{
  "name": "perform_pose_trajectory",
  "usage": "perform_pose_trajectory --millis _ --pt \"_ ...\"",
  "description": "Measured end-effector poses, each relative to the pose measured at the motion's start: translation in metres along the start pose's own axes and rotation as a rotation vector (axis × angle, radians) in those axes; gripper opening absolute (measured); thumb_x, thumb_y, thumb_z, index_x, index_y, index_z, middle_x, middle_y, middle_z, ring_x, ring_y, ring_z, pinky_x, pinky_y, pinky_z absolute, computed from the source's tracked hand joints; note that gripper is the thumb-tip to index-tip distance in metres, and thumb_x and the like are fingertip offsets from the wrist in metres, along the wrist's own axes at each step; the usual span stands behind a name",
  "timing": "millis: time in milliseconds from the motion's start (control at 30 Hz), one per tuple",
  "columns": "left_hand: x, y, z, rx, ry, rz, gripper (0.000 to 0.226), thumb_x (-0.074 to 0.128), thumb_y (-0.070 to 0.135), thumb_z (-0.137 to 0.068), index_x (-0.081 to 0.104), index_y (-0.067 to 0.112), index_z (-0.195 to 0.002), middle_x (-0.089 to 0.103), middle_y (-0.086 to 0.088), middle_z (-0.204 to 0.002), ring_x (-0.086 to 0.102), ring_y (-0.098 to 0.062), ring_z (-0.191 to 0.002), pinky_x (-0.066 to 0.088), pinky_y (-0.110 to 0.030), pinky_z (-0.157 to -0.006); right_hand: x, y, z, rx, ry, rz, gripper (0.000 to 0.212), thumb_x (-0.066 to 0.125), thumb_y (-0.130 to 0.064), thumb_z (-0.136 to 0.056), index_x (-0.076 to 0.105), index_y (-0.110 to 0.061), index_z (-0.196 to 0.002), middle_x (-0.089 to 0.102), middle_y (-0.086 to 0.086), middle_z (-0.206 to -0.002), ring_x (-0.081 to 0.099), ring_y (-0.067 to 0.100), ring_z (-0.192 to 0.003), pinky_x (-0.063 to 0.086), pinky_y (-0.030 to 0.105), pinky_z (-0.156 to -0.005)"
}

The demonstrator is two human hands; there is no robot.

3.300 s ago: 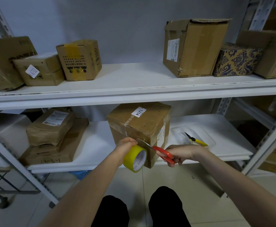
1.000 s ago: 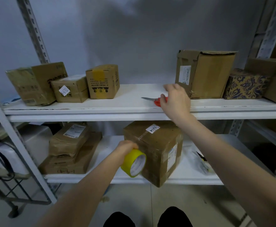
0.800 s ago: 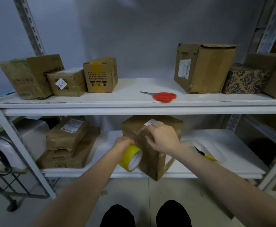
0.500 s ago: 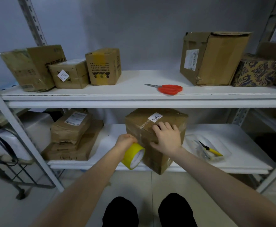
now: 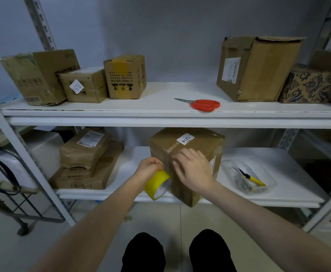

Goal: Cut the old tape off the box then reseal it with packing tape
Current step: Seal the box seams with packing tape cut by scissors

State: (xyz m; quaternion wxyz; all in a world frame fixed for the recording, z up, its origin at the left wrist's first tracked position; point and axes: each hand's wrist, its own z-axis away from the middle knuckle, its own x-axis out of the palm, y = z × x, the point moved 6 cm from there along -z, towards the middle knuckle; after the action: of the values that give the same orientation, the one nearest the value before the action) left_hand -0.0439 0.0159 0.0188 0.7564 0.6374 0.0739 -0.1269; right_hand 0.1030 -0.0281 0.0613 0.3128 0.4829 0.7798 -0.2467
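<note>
Scissors [image 5: 202,104] lie on the upper shelf [image 5: 160,107], so we judge the cutting done. Our left hand [image 5: 149,167] grips the tape roll [image 5: 156,183] against the box [image 5: 196,146] on the lower shelf [image 5: 290,165]. Our right hand [image 5: 193,171] presses it with flat fingers, so sealing looks underway.

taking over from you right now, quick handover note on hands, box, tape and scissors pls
Left hand: grips the yellow tape roll, held against the front of the box.
Right hand: open, fingers flat on the box marked 1314, on the lower shelf.
Scissors: lying on the upper shelf, out of hand.
Done: cutting seems finished; how far the new tape runs is unclear.
Left: likely pull tape along the seam, press it down, cut it off the roll.
</note>
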Motion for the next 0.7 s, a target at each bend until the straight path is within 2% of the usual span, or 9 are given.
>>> perform_pose_trajectory --millis 100,200,333,367,467,567,700 --pt "-0.003 0.001 0.004 0.046 -0.004 0.011 0.024 0.056 0.000 -0.085 0.058 0.017 -0.068 0.058 -0.003 -0.074 0.052 -0.018 -0.073 0.043 -0.027 -0.065 0.021 -0.014 0.002 0.306 -0.305 -0.326 0.025 0.056 -0.040 -0.092 0.070 -0.019 -0.093 0.068 -0.003 -0.090 0.062 0.016 -0.085 0.050 0.032 -0.070" --pt "-0.011 -0.004 0.009 0.072 -0.001 0.046 0.021 0.059 0.002 -0.085 0.060 0.017 -0.069 0.060 -0.002 -0.076 0.054 -0.017 -0.074 0.044 -0.026 -0.064 0.037 -0.015 0.000 0.475 -0.416 -0.518 0.013 0.068 -0.027 -0.086 0.074 -0.016 -0.086 0.071 -0.002 -0.087 0.063 0.013 -0.082 0.049 0.027 -0.073" --pt "-0.024 -0.005 0.017 0.147 -0.044 0.090 0.007 0.065 0.014 -0.088 0.063 0.020 -0.085 0.065 0.003 -0.089 0.059 -0.013 -0.081 0.045 -0.022 -0.067 0.039 -0.017 -0.011 0.534 -0.392 -0.509 0.011 0.064 -0.019 -0.088 0.074 -0.017 -0.085 0.069 -0.003 -0.081 0.057 0.009 -0.074 0.040 0.022 -0.066" --pt "-0.026 -0.005 0.019 0.169 -0.084 0.097 0.010 0.067 0.015 -0.086 0.063 0.020 -0.094 0.066 0.002 -0.093 0.061 -0.013 -0.083 0.046 -0.021 -0.068 0.039 -0.019 -0.015 0.543 -0.371 -0.492 0.013 0.062 -0.018 -0.088 0.074 -0.017 -0.084 0.067 -0.004 -0.079 0.057 0.010 -0.073 0.037 0.021 -0.066" --pt "-0.030 -0.014 0.023 0.177 -0.139 0.100 0.038 0.070 0.007 -0.082 0.057 0.020 -0.116 0.066 -0.001 -0.099 0.062 -0.012 -0.085 0.048 -0.016 -0.068 0.045 -0.024 -0.025 0.565 -0.342 -0.465 0.013 0.061 -0.018 -0.087 0.073 -0.017 -0.084 0.071 -0.001 -0.085 0.064 0.016 -0.082 0.041 0.023 -0.067" --pt "-0.038 -0.024 0.024 0.124 -0.068 0.075 0.046 0.069 0.001 -0.081 0.055 0.022 -0.119 0.064 0.001 -0.089 0.061 -0.008 -0.076 0.046 -0.013 -0.062 0.058 -0.030 -0.027 0.586 -0.331 -0.435 0.011 0.061 -0.019 -0.086 0.072 -0.018 -0.084 0.072 0.002 -0.089 0.066 0.021 -0.086 0.045 0.025 -0.070" --pt "-0.051 -0.042 0.016 -0.002 0.015 0.066 0.043 0.073 0.008 -0.081 0.047 0.015 -0.115 0.064 -0.009 -0.094 0.061 -0.015 -0.081 0.045 -0.021 -0.065 0.055 -0.047 -0.030 0.466 -0.270 -0.410 0.009 0.061 -0.019 -0.088 0.069 -0.016 -0.085 0.071 0.002 -0.085 0.065 0.022 -0.081 0.048 0.028 -0.068"
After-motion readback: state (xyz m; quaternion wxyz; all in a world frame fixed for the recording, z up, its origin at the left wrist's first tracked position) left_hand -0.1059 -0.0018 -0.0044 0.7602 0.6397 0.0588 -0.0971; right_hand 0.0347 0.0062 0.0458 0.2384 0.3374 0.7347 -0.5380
